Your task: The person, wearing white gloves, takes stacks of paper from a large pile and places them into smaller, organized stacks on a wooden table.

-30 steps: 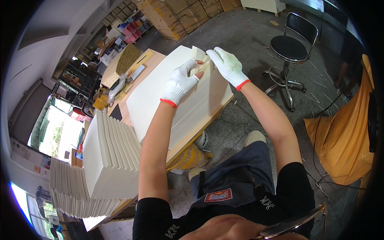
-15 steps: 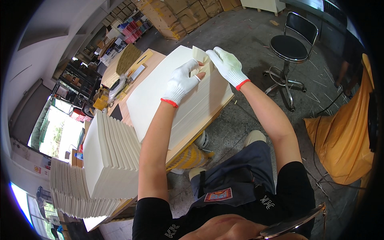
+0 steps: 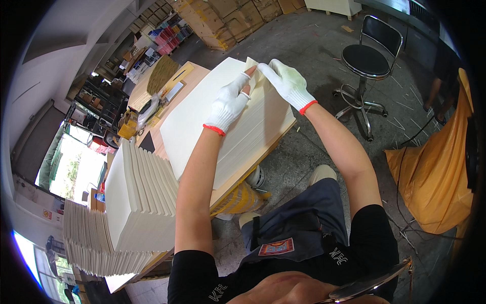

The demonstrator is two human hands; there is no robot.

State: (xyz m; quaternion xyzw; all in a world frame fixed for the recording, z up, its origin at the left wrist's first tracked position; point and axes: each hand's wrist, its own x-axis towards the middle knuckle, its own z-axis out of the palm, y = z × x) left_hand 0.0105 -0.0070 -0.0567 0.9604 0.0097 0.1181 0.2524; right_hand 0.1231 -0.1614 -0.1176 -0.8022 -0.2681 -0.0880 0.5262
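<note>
A large stack of cream-white paper sheets [image 3: 195,109] lies on the wooden table in front of me, its far right corner bent upward. Both hands wear white knit gloves with red cuffs. My left hand [image 3: 229,105] is over the top sheet, its bare thumb and finger tips apart, with the finger against the raised corner. From the right, my right hand [image 3: 287,82] has its fingers together at that same corner, gripping the lifted sheets. Its fingertips are partly hidden behind the paper.
More paper stacks [image 3: 144,202] stand at the near left. A black stool [image 3: 365,62] is at the far right, and an orange sheet-like cover [image 3: 430,172] hangs nearer. Cardboard boxes [image 3: 217,23] are piled at the back. Below the table edge sits a yellow-wrapped bundle [image 3: 240,198].
My left finger and thumb have shifted slightly up and left, spreading farther apart along the bent corner. The raised corner shows less above the fingers. My right hand has barely moved.
</note>
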